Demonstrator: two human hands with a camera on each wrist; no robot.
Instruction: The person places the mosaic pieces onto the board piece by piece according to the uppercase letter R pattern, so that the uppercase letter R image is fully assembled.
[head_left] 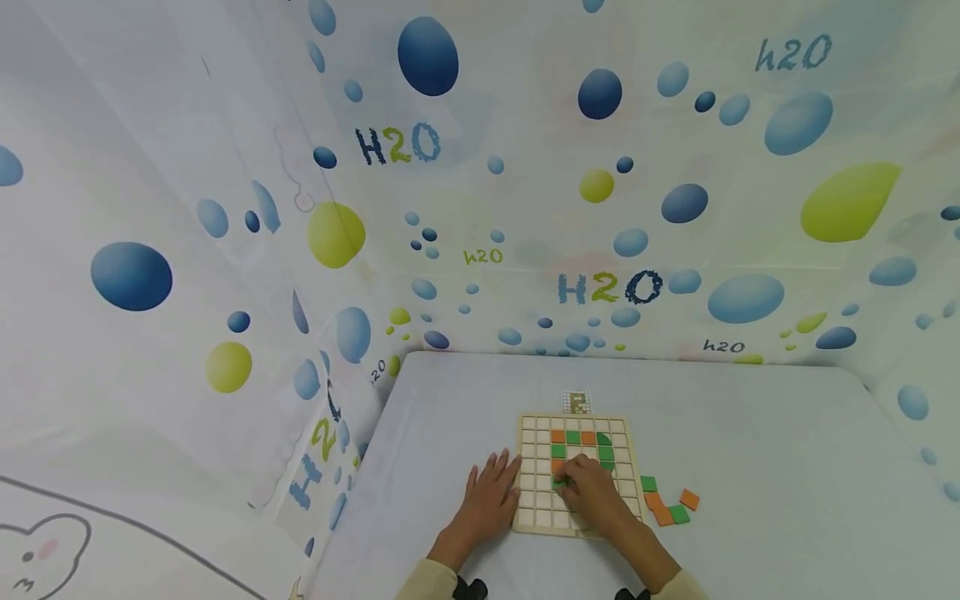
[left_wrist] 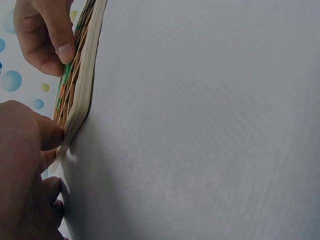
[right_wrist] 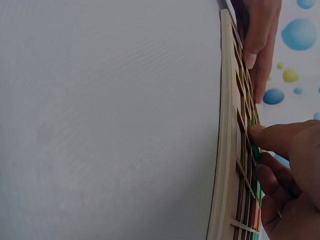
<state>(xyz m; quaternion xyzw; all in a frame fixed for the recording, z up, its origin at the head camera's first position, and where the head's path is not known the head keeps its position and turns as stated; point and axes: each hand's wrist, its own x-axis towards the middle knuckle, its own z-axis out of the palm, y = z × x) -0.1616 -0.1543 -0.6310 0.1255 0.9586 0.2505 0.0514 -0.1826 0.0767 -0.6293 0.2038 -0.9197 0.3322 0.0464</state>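
A square wooden grid board (head_left: 528, 528) lies on the table, with orange and green tiles set in its upper and middle cells. My right hand (head_left: 595, 497) is over the board's middle and pinches a green tile (right_wrist: 255, 149) between thumb and fingers, low against the grid. In the head view that tile shows only partly beside the fingertips. My left hand (head_left: 489, 497) rests at the board's left edge with its fingers spread, fingertips right at the frame. Just above the held tile, an orange tile (head_left: 558, 467) sits in the same column.
Several loose tiles lie right of the board, among them a green tile (head_left: 648, 483) and an orange tile (head_left: 690, 499). A small pattern card (head_left: 577, 402) is behind the board. White sheets (head_left: 517, 208) printed with blue and green drops rise around the white table (head_left: 772, 467).
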